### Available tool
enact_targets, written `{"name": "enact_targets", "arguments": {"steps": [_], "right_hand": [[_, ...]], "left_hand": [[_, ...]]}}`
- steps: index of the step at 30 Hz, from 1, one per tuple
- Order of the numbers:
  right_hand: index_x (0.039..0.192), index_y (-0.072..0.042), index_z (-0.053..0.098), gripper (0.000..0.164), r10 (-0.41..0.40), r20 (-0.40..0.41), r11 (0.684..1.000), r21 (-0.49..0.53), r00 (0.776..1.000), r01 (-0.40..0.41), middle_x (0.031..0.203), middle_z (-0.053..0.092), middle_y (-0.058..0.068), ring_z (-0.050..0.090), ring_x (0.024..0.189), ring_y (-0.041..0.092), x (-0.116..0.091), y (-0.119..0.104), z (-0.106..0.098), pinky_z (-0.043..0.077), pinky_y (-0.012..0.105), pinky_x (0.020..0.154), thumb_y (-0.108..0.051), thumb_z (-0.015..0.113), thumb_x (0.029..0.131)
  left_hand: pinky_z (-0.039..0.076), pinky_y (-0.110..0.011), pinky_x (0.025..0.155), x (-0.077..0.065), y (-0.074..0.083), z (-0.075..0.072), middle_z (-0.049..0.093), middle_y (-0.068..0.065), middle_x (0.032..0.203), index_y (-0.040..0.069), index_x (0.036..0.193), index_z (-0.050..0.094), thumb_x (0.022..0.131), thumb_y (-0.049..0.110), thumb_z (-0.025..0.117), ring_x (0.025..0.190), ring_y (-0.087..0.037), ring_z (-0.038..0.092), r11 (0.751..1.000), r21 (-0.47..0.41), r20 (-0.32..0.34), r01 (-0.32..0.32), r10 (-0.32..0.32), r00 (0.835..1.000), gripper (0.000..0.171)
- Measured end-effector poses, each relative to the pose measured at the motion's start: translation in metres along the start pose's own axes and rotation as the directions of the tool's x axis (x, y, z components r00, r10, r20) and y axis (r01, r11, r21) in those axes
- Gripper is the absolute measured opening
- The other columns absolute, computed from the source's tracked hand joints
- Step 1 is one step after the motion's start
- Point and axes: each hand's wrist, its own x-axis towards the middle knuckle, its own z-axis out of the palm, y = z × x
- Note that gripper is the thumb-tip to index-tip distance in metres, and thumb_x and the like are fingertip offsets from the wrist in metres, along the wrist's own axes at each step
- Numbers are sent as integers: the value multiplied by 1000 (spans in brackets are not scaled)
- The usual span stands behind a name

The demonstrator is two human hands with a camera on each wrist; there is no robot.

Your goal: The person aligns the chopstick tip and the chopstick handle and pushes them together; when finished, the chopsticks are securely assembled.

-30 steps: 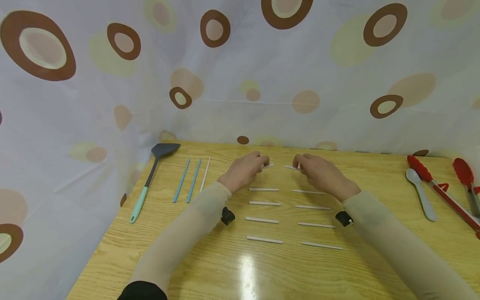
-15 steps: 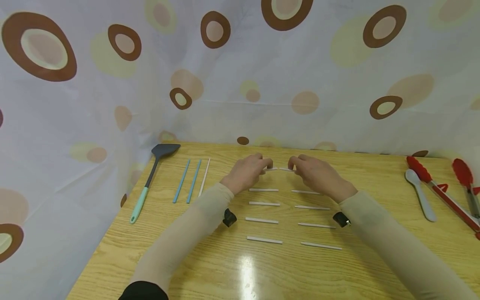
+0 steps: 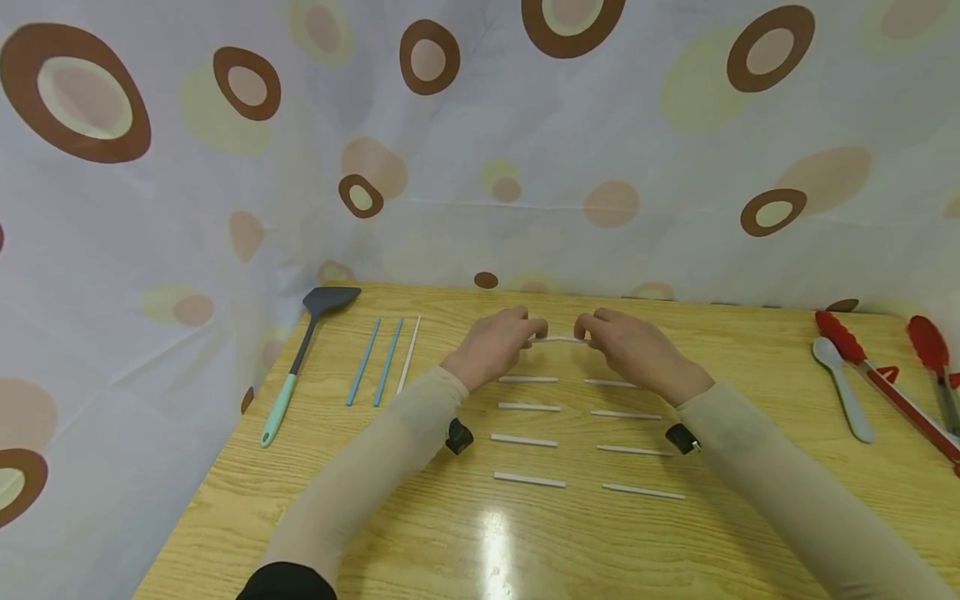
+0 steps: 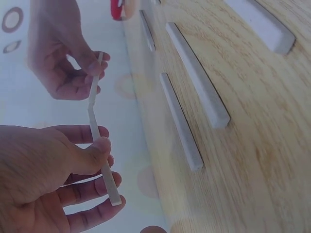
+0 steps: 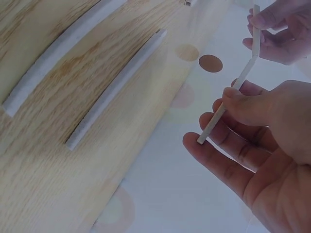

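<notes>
My left hand (image 3: 491, 346) pinches a short, thin white stick (image 4: 112, 190) between thumb and fingers. In my right hand (image 3: 637, 346) is a second white stick (image 5: 245, 73), pinched the same way. Their inner ends meet at a slight angle, as both wrist views show. Both hands hover over the far part of the table. Below them lie two columns of similar short white sticks, a left column (image 3: 529, 407) and a right column (image 3: 634, 451), each with several pieces set crosswise in rows.
Two blue chopsticks (image 3: 388, 362) and a long white chopstick (image 3: 408, 354) lie left of my left arm, beside a dark spatula (image 3: 300, 350) with a mint handle. At the right are a pale spoon (image 3: 842, 387) and red-tipped tongs (image 3: 892, 383). A patterned curtain (image 3: 480, 167) backs the table (image 3: 420, 533).
My hands have moved toward each other. The two white sticks, apart a second ago with a gap between them, now meet end to end. The sticks on the table have not moved.
</notes>
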Motion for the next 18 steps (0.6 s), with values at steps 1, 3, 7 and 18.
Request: {"name": "enact_targets", "arguments": {"steps": [1, 3, 7, 18], "right_hand": [[98, -10, 60, 21, -1, -4, 1000, -7, 1000, 1, 83, 55, 4, 54, 67, 17, 0, 0, 0, 42, 28, 47, -1, 66, 81], [97, -9, 62, 20, -2, -7, 1000, -21, 1000, 2, 83, 55, 4, 56, 69, 18, 0, -1, -1, 45, 29, 51, 0, 67, 80], [96, -8, 65, 20, -3, -2, 999, -40, 1000, 2, 84, 55, 5, 57, 71, 19, 0, -1, -2, 47, 30, 55, 1, 68, 78], [97, -9, 66, 23, -26, -12, 997, -76, 1000, 25, 83, 56, 6, 57, 71, 20, -2, -4, -4, 47, 30, 53, 2, 69, 76]], "left_hand": [[40, -20, 48, 0, 0, 0, 48, 2, 91, 25, 113, 56, 86, 8, 62, 76, -10, 50, 1000, 7, -5, -3, 3, 1000, 32], [40, -19, 48, 0, 0, 0, 49, 3, 91, 26, 113, 57, 86, 8, 62, 76, -9, 50, 1000, 17, -11, -8, 8, 1000, 32], [39, -19, 50, 0, 0, 0, 48, 2, 91, 24, 114, 58, 86, 8, 62, 75, -8, 49, 999, 28, -24, -22, 22, 999, 33], [39, -19, 53, 1, 2, 4, 48, 1, 91, 21, 109, 62, 87, 10, 61, 71, -9, 44, 984, 134, -111, -117, 132, 985, 25]]}}
